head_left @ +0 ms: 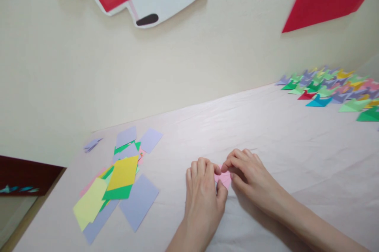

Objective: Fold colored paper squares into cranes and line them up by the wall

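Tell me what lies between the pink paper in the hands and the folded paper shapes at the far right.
Between the pink paper and the folded paper shapes, only bare pale tablecloth shows in the head view.

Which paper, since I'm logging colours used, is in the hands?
The small pink piece, pinched between the left hand and right hand; the pile of yellow, green and lilac sheets lies untouched to its left.

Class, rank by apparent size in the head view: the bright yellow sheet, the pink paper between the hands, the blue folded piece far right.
1. bright yellow sheet
2-3. blue folded piece and pink paper: unranked; one lies far off, the other sits partly under the left hand and right hand.
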Tool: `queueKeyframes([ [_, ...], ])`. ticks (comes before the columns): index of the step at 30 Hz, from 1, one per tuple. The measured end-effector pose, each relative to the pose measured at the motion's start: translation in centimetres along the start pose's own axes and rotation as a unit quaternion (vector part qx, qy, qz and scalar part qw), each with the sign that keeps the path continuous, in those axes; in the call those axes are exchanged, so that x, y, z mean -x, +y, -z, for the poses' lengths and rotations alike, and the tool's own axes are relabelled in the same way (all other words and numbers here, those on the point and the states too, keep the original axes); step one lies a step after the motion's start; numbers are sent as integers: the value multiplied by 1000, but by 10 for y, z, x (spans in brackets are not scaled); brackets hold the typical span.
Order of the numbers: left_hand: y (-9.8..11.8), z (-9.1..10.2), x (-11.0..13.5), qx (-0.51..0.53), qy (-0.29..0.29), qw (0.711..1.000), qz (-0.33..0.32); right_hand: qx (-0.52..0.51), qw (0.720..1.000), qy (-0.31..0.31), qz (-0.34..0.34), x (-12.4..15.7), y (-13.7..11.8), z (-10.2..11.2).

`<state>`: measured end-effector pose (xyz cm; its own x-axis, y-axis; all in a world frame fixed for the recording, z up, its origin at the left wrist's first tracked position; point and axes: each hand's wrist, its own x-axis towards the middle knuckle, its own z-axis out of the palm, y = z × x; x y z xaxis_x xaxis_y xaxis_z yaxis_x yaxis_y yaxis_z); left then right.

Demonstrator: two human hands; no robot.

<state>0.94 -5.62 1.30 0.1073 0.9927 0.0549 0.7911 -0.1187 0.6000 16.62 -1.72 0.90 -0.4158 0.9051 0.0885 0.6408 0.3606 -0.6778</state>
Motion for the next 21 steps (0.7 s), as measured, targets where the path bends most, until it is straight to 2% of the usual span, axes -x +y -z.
queueKeyframes([
  [10, 6, 0, 1, 4, 16, 1000, 6, 7, 1000, 22, -4, 1, -7, -1],
  [21, 2, 0, 2, 14, 21, 999, 30, 5, 1000, 20, 0, 1, -4, -2],
])
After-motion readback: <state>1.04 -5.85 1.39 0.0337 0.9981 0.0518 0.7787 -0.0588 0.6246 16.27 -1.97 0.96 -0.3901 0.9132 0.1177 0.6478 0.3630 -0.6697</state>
